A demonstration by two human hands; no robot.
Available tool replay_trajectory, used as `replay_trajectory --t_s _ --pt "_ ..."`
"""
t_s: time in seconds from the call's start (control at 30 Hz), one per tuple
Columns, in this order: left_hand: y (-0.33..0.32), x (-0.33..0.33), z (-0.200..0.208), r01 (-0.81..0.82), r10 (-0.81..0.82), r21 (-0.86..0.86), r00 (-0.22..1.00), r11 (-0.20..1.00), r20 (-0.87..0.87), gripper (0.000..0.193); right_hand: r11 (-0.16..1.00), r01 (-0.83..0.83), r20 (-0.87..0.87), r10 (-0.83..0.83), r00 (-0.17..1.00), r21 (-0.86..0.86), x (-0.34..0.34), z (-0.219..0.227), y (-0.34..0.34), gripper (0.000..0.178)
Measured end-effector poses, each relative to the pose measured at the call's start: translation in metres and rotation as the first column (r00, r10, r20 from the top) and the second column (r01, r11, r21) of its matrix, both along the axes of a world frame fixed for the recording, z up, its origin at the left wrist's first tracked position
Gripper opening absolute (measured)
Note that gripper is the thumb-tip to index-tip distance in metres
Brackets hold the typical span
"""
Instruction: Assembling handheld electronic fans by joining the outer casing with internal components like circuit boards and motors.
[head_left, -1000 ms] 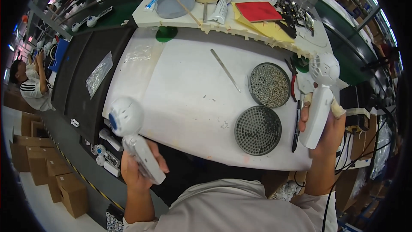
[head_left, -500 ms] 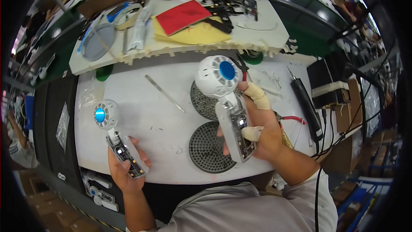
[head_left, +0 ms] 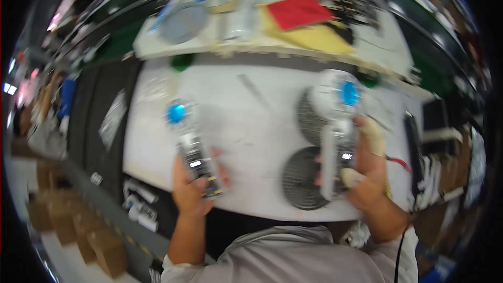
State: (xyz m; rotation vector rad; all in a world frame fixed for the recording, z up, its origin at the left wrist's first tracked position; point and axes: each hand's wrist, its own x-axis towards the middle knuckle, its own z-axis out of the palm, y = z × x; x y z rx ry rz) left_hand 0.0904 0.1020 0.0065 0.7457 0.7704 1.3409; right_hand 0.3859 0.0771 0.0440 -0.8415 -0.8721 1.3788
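Note:
The picture is smeared by motion. My left hand (head_left: 189, 196) is closed around the handle of a white handheld fan (head_left: 183, 135), whose round head has a blue centre. A circuit board with a lit display shows on that handle. In my right hand (head_left: 371, 178) is a second white handheld fan (head_left: 327, 97), held upright, also with a blue centre, an uncovered board and a small light. Pale tape or finger covers wrap some right-hand fingers. Behind this fan, a dark perforated round pad (head_left: 301, 183) and another round pad (head_left: 309, 118) lie on the white table (head_left: 246, 173).
A raised white shelf (head_left: 157, 44) at the back carries a red booklet (head_left: 298, 12), yellow paper (head_left: 319, 39) and a grey disc (head_left: 183, 22). A black electric screwdriver (head_left: 414, 149) lies at the right. More fan parts (head_left: 140, 207) sit below the table's left edge.
My view has swung left, so the table and both hands appear farther right. Both fans stay in my hands.

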Motion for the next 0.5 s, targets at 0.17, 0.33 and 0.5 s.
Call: replay_trajectory --t_s 0.17,0.33,0.5 --pt "-0.003 -0.005 -0.006 0.081 -0.081 0.060 0.997 0.995 -0.001 0.071 0.999 0.040 0.025 -0.040 0.999 -0.012 -0.011 0.002 -0.002 0.090" --pt "-0.007 -0.007 -0.008 0.072 -0.065 0.102 0.995 0.992 -0.070 0.069 0.997 0.076 0.049 -0.075 0.996 -0.023 -0.013 0.000 0.001 0.091" --pt "-0.004 -0.007 -0.006 0.106 -0.096 0.112 0.991 0.988 -0.088 0.069 0.995 0.096 0.071 -0.094 0.993 -0.024 -0.016 0.003 0.002 0.092"
